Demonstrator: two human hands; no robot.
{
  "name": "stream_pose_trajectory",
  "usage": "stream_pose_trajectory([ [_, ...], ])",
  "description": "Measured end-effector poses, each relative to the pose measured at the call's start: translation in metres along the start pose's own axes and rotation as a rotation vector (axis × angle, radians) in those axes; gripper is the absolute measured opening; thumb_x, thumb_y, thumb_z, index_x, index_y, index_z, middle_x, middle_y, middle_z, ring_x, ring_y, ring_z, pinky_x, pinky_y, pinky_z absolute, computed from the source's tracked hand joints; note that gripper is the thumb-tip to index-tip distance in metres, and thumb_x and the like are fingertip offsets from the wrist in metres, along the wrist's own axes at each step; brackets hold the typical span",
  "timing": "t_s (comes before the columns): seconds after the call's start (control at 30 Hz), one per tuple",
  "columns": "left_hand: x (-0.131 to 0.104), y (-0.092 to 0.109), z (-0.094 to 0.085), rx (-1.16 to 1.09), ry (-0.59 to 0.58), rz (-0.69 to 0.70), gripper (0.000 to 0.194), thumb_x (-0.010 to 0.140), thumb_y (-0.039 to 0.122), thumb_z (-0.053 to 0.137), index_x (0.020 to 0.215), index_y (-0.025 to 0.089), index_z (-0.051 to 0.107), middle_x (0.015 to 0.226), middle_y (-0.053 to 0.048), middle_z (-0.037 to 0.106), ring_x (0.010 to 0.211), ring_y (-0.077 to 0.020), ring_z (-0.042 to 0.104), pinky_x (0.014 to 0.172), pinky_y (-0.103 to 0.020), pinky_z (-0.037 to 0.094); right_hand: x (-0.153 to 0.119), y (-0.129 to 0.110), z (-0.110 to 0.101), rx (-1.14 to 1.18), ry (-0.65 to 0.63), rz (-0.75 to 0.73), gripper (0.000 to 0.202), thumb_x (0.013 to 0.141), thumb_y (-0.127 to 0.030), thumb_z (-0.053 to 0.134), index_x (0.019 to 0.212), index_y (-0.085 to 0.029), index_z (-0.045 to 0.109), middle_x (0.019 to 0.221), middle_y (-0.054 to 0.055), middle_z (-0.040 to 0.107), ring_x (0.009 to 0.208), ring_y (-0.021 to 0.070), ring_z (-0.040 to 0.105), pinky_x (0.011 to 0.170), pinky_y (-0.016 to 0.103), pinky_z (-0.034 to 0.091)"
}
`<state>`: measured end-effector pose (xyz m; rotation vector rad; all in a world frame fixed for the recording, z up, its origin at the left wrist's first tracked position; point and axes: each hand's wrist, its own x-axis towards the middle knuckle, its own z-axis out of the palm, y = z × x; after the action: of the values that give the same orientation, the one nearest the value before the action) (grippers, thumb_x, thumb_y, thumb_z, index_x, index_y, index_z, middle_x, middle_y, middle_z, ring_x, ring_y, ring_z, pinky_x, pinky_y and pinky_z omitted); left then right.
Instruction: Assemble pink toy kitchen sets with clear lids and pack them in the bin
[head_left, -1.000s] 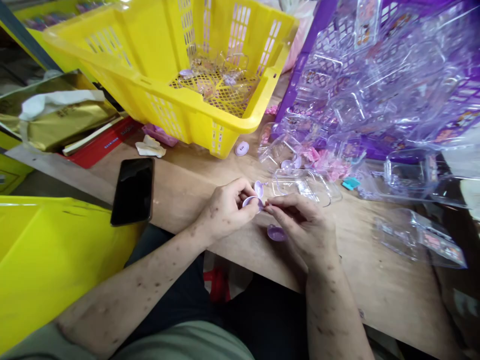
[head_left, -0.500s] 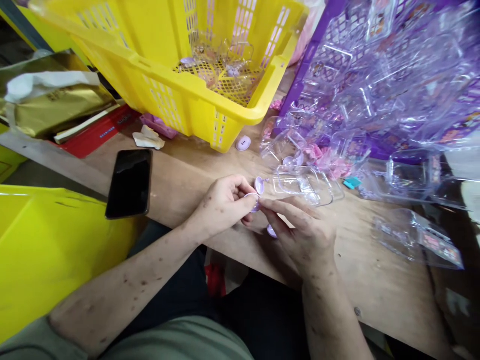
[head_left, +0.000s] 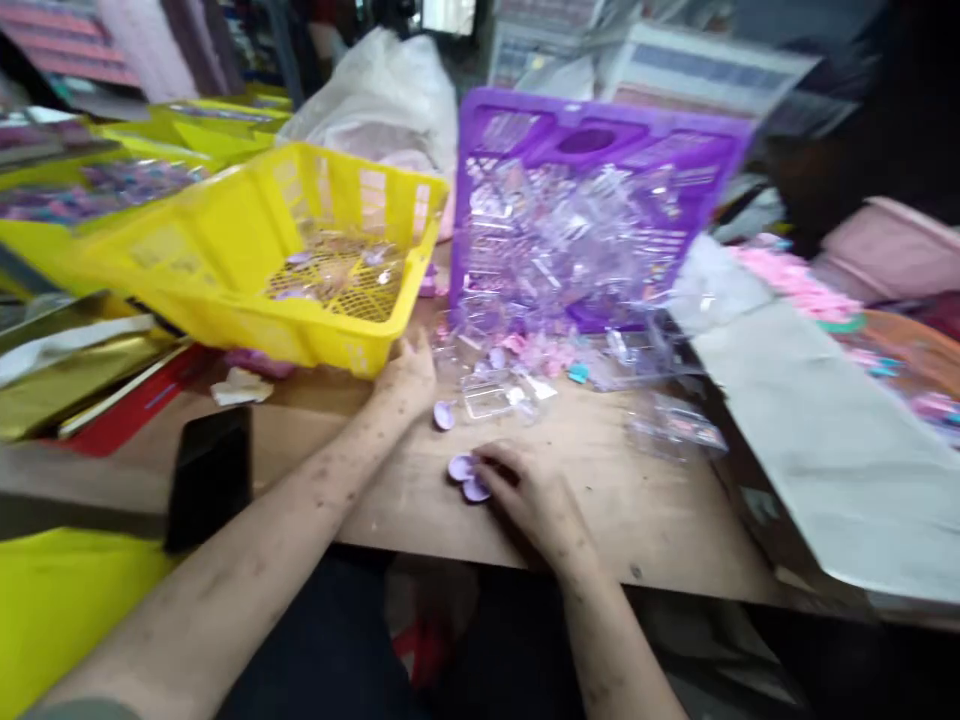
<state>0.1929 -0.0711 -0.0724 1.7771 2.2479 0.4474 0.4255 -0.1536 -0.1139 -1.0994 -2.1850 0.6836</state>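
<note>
Two purple discs [head_left: 468, 479] are lying side by side on the bare wooden table [head_left: 405, 510], in front of the person, edges touching or overlapping. Each is looking round, so neither is showing a clear long axis; as a pair they are running aslant, from upper left to lower right. Blur is hiding which way their faces are turned.

The right hand [head_left: 525, 495] is curling in from the right, thumb and fingers only narrowly apart, the tips touching the pair; whether they are gripping a disc, I cannot tell. The left hand [head_left: 411, 375] is pointing forward beside the near corner of the yellow basket [head_left: 360, 335]. Its fingertips are blurring, so I cannot tell how wide it is or whether it is holding anything.

A third disc [head_left: 444, 415] is lying between the hands, just below the left one. Beyond it a clear plastic case [head_left: 491, 397] is lying flat, with a teal piece [head_left: 578, 372] nearby. Farther back, a purple basket [head_left: 592, 117] is holding a heap of clear plastic, and a phone [head_left: 210, 470] is lying well to the left.
</note>
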Motion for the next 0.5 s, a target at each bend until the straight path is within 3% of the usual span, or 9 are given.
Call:
stream_pose_trajectory([
  [0.07,0.008,0.001,0.005,0.043,-0.035,-0.027,0.059,0.094,0.002,0.046,0.152,0.002,0.058,0.141,-0.038,0.063,0.120,-0.0465,0.077,0.101,-0.058,0.062,-0.004,0.000,-0.008,0.019,0.036,-0.070,0.024,0.106,-0.029,0.072,0.126,-0.023,0.082,0.127,0.011,0.084,0.118,0.0251,0.081,0.104,0.038,0.066],
  [0.13,0.009,-0.002,0.006,0.069,-0.044,-0.010,0.049,0.095,0.002,0.042,0.136,0.003,0.068,0.131,-0.036,0.067,0.113,-0.0467,0.078,0.097,-0.058,0.062,-0.005,0.007,-0.032,-0.020,0.145,-0.106,0.028,0.106,-0.032,0.072,0.131,-0.023,0.081,0.130,0.011,0.083,0.122,0.0246,0.080,0.107,0.038,0.065],
  [0.23,0.003,-0.009,0.000,0.056,-0.007,0.051,0.040,0.094,0.002,0.041,0.120,0.008,0.071,0.124,-0.030,0.068,0.108,-0.0429,0.078,0.095,-0.056,0.063,0.011,0.030,-0.090,-0.184,0.320,-0.002,0.025,0.106,-0.040,0.067,0.116,-0.024,0.083,0.117,0.008,0.086,0.105,0.0237,0.083,0.095,0.037,0.068],
  [0.3,-0.008,-0.015,-0.007,0.017,0.021,0.097,0.029,0.095,0.005,0.045,0.112,0.012,0.068,0.117,-0.025,0.070,0.108,-0.0394,0.077,0.098,-0.053,0.062,0.038,0.051,-0.132,-0.255,0.372,0.100,0.027,0.107,-0.039,0.064,0.112,-0.022,0.084,0.111,0.009,0.087,0.094,0.0245,0.082,0.087,0.039,0.067],
  [0.37,-0.025,-0.020,-0.014,-0.031,0.022,0.163,0.014,0.099,0.013,0.053,0.105,0.018,0.065,0.110,-0.017,0.072,0.107,-0.0334,0.077,0.100,-0.048,0.063,0.072,0.071,-0.164,-0.294,0.358,0.182,0.020,0.100,-0.028,0.069,0.107,-0.019,0.086,0.097,0.009,0.087,0.084,0.0243,0.080,0.083,0.037,0.064],
  [0.43,-0.047,-0.026,-0.019,-0.162,0.010,0.264,0.003,0.103,0.023,0.059,0.106,0.022,0.060,0.107,-0.009,0.075,0.104,-0.0259,0.078,0.098,-0.040,0.065,0.105,0.088,-0.178,-0.324,0.298,0.255,0.012,0.090,-0.015,0.076,0.093,-0.017,0.088,0.081,0.006,0.083,0.072,0.0219,0.075,0.079,0.035,0.058],
  [0.5,-0.070,-0.032,-0.020,-0.456,0.002,0.398,0.017,0.105,0.030,0.063,0.119,0.023,0.055,0.110,-0.006,0.077,0.102,-0.0207,0.079,0.094,-0.034,0.066,0.130,0.098,-0.178,-0.336,0.221,0.305,0.014,0.085,-0.005,0.078,0.081,-0.014,0.087,0.066,0.004,0.077,0.061,0.0168,0.066,0.075,0.034,0.050],
])
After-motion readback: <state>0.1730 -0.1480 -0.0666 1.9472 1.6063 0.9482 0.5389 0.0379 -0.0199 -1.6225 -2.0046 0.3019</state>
